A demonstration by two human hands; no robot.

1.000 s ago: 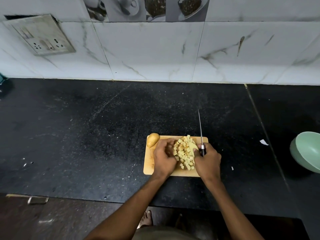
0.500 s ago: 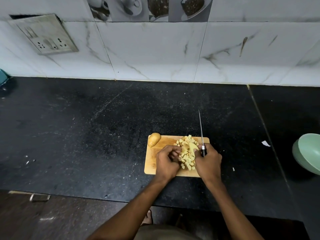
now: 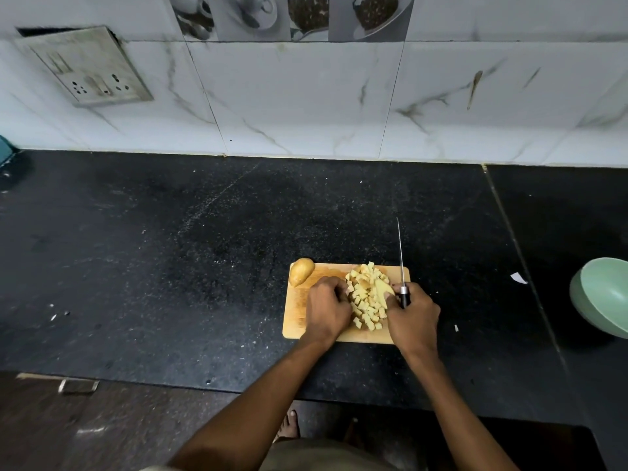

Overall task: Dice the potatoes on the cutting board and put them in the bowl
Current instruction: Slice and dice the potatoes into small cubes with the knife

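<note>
Potato dice (image 3: 367,295) between both hands

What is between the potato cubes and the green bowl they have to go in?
The right hand and its knife flank the potato cubes on the bowl side. Beyond them only bare black counter and a small white scrap lie before the bowl.

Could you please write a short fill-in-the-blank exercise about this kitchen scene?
1. The right hand grips the handle of the ____, whose blade points towards the wall.
2. The diced potato lies piled on the wooden ____, between the two hands.
3. The unpeeled potato piece sits at the board's far ____ corner.
4. The green bowl stands on the dark counter, off to the ____ of the board.

Missing words: knife; cutting board; left; right
</note>
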